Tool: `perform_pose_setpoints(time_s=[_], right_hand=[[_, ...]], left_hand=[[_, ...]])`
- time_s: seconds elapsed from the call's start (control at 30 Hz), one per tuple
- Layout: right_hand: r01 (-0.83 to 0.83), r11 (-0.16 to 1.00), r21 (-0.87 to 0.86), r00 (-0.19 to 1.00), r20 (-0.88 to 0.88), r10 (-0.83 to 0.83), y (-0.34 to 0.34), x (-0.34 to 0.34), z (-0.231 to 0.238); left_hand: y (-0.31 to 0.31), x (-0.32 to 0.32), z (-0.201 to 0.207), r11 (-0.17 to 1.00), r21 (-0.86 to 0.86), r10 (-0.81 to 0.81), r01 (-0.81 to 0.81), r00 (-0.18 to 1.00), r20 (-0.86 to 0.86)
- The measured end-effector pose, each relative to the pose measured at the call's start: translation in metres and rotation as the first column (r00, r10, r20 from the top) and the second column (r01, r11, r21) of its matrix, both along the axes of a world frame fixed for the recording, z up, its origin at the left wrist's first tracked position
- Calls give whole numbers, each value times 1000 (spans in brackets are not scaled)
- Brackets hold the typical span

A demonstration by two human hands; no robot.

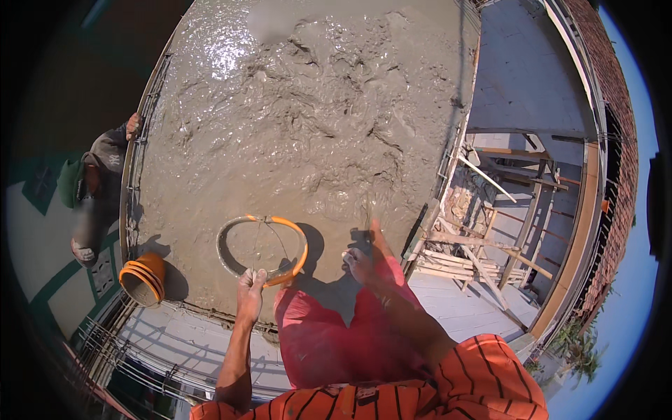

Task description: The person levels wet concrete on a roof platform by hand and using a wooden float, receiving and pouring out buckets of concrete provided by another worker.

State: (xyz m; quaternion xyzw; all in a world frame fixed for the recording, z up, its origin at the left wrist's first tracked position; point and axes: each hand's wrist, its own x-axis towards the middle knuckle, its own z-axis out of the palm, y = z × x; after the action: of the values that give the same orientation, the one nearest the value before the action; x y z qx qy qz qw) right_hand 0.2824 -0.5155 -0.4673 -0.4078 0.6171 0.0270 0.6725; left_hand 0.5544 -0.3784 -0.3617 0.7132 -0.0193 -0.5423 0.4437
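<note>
Head: bucket (304, 246) in left hand (251, 285)

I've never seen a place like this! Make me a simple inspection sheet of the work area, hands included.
Surface: wet concrete, grey, churned and lumpy in the middle.
Job's things: orange-rimmed bucket, wire handle across its mouth.
Clutter: stacked orange buckets near the left edge.
Hands: left hand grips the bucket's rim; right hand hovers, grip unclear.
Cables: nothing seen.
Surroundings: another person beyond the left edge; timber planks and tiled roof rightward.
</note>
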Motion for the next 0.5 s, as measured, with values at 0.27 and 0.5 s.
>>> perform_pose_setpoints(time_s=[0.27, 0.5], right_hand=[[767, 637, -77, 637, -34, -770, -45, -119, -36], [898, 332, -288, 395, 197, -897, -97, -134, -61]], left_hand=[[-198, -158, -3, 646, -66, -757, 761, 649, 74], [-367, -260, -17, 38, -47, -883, 998, 55, 466]])
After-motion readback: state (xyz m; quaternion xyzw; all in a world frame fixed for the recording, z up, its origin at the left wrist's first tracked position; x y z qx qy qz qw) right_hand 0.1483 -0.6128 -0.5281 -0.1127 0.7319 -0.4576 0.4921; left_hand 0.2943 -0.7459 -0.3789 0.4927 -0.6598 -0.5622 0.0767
